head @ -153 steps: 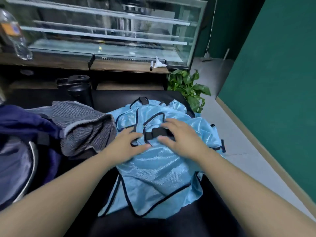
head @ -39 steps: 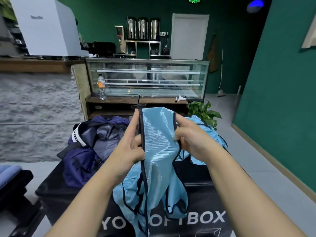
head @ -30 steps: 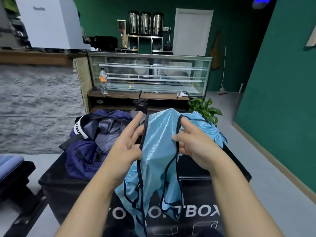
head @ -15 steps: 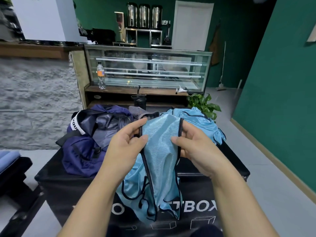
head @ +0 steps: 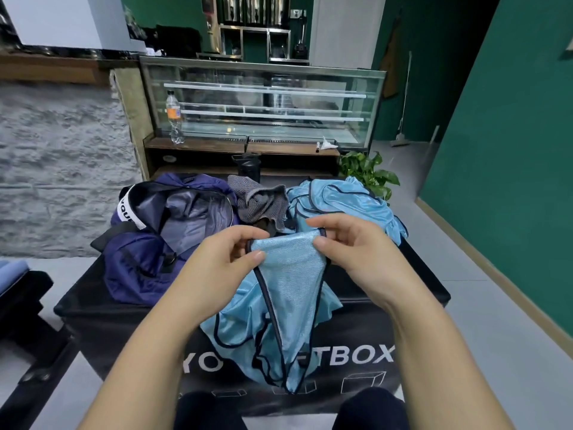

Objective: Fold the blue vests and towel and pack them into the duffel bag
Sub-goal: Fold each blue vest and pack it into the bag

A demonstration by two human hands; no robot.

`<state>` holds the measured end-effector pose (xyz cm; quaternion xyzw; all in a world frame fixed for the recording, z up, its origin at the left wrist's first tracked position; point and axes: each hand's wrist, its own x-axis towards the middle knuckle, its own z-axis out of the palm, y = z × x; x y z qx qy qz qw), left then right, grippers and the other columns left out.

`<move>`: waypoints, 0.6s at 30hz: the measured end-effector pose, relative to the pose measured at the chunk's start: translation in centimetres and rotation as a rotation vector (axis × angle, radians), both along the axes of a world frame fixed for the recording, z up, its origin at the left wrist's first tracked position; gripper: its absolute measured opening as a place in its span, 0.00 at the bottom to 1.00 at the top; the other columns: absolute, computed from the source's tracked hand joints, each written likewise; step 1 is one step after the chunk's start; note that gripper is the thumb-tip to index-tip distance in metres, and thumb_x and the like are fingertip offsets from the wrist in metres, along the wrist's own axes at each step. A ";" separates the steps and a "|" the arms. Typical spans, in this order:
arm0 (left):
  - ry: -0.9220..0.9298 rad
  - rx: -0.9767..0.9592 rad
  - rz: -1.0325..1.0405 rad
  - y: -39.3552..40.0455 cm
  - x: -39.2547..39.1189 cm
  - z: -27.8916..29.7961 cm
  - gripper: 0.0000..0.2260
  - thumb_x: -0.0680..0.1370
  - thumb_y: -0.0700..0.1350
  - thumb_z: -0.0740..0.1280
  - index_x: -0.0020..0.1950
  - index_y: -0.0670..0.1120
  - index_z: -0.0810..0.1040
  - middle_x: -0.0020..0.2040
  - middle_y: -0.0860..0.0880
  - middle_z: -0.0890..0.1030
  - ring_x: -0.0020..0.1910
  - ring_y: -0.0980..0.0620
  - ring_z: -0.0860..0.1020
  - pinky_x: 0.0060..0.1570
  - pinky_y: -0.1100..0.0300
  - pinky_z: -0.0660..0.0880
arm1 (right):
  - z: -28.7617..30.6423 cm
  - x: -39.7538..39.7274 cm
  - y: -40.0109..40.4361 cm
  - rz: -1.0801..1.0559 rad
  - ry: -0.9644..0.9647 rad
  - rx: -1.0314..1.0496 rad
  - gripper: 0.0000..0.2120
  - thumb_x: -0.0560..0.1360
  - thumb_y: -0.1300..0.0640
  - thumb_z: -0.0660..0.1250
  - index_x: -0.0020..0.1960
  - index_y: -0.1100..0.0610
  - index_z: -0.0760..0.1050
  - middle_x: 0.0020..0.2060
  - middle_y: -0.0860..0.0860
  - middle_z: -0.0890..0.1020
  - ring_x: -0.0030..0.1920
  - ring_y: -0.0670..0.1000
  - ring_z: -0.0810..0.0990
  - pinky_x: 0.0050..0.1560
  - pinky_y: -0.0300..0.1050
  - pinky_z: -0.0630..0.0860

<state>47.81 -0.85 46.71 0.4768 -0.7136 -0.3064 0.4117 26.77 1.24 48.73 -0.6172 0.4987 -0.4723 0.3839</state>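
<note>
vest [head: 288, 274] strap pinched between both hands' fingers [head: 257, 256]

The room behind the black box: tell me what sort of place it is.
Probably a café or drinks shop: a glass display case stands behind the box, three metal urns sit on a back shelf, and a stone-faced service counter runs along the left.

White capitals on front face of black box [head: 415, 308]: "YO" at left, "TBOX" at right, middle letters covered by hanging blue vest [head: 288, 305]. Row of small white outline box pictograms printed below that lettering, partly hidden. White band on navy duffel bag [head: 139, 259] with black letters "VQU", cut off by a fold. Orange label on plastic bottle [head: 173, 119] beside glass display case, too small to read. Nothing else legible.
</note>
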 end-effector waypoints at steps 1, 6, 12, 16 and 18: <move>-0.096 -0.046 0.014 -0.1 0.0 -0.2 0.10 0.78 0.42 0.67 0.50 0.58 0.78 0.47 0.50 0.81 0.48 0.53 0.78 0.53 0.53 0.75 | 0.0 0.1 0.1 -0.002 0.039 0.002 0.11 0.75 0.60 0.70 0.52 0.45 0.79 0.36 0.46 0.73 0.37 0.43 0.71 0.44 0.34 0.71; -0.245 -0.191 0.086 0.1 -0.4 -0.7 0.08 0.80 0.43 0.62 0.46 0.55 0.77 0.47 0.55 0.75 0.48 0.63 0.72 0.48 0.74 0.64 | -0.2 0.8 0.4 -0.127 0.382 -0.034 0.05 0.73 0.55 0.72 0.46 0.47 0.77 0.34 0.44 0.71 0.30 0.41 0.69 0.33 0.28 0.67; 0.032 -0.227 0.123 1.0 -1.7 -0.7 0.07 0.80 0.46 0.61 0.45 0.47 0.77 0.44 0.54 0.77 0.43 0.63 0.74 0.44 0.74 0.67 | -1.0 1.6 0.5 -0.181 0.350 -0.089 0.06 0.81 0.50 0.59 0.46 0.49 0.68 0.37 0.44 0.69 0.35 0.41 0.67 0.35 0.33 0.64; 0.265 -0.158 0.102 2.1 -2.8 0.2 0.18 0.79 0.54 0.60 0.41 0.40 0.69 0.34 0.48 0.67 0.32 0.58 0.65 0.34 0.63 0.63 | -1.2 2.9 1.4 -0.100 0.132 -0.087 0.07 0.78 0.47 0.63 0.49 0.48 0.68 0.35 0.47 0.70 0.34 0.43 0.68 0.39 0.41 0.67; 0.316 -0.164 0.083 2.4 -2.8 0.5 0.19 0.78 0.56 0.62 0.40 0.40 0.67 0.34 0.46 0.66 0.33 0.54 0.65 0.35 0.57 0.63 | -1.1 3.2 2.1 0.010 0.008 -0.045 0.16 0.68 0.43 0.71 0.50 0.47 0.69 0.38 0.45 0.77 0.38 0.43 0.76 0.45 0.41 0.74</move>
